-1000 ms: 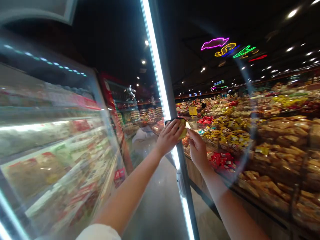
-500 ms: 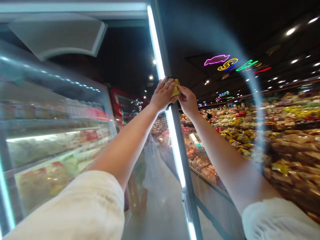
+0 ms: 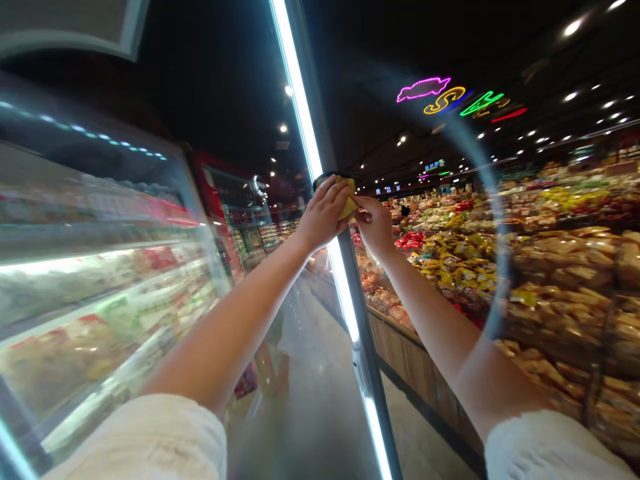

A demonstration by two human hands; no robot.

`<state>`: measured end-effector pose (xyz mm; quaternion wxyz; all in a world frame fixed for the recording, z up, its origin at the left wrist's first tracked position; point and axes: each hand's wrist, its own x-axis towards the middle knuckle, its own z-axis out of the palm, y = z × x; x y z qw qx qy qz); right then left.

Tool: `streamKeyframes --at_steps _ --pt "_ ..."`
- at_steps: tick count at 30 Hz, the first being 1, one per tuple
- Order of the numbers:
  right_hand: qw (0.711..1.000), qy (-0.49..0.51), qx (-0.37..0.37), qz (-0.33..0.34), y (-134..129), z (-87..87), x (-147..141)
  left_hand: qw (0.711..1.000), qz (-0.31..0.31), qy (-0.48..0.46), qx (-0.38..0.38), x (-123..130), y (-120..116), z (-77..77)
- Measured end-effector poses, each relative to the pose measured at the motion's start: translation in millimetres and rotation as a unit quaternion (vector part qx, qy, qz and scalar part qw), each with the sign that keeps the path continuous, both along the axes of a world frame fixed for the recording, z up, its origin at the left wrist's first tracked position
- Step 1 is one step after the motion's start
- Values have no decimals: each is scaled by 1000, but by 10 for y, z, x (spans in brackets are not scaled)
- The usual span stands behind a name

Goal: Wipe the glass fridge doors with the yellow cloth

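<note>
My left hand [image 3: 326, 212] lies over a yellow cloth [image 3: 349, 199], pressing it around the lit door frame [image 3: 341, 283]. My right hand [image 3: 375, 223] pinches the cloth's near edge between thumb and fingers. The cloth sits on the frame's upper part, with glass door panel [image 3: 320, 373] to the left and packaged snacks [image 3: 460, 263] beyond at right.

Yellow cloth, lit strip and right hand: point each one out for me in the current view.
Yellow cloth [image 3: 349, 209]: head view, the bare part beside the left fingers.
Lit strip [image 3: 344, 293]: head view, stretch below the hands.
Right hand [image 3: 377, 228]: head view, back of hand.
</note>
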<state>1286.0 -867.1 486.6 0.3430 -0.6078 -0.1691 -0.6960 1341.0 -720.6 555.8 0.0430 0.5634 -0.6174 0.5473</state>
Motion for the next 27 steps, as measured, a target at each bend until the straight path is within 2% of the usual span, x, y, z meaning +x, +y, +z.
streamKeyframes --at_steps 5,12,17,23,25,27 --pt "997 49 50 15 82 -639 -106 999 -1 29 18 -61 36 -611" --pt "983 113 136 44 224 -1617 -303 996 7 54 75 -118 128 -1523" --pt "967 149 200 49 381 -2323 -429 995 3 59 82 -141 179 -2235" --pt "938 210 277 3 637 -3227 -561 997 -15 38 64 -193 284 -3184" --pt "928 225 295 -15 716 -3445 -605 996 -17 51 64 -225 318 -3448" --pt "923 236 304 -25 778 -3590 -640 995 -9 80 66 -265 340 -3664"
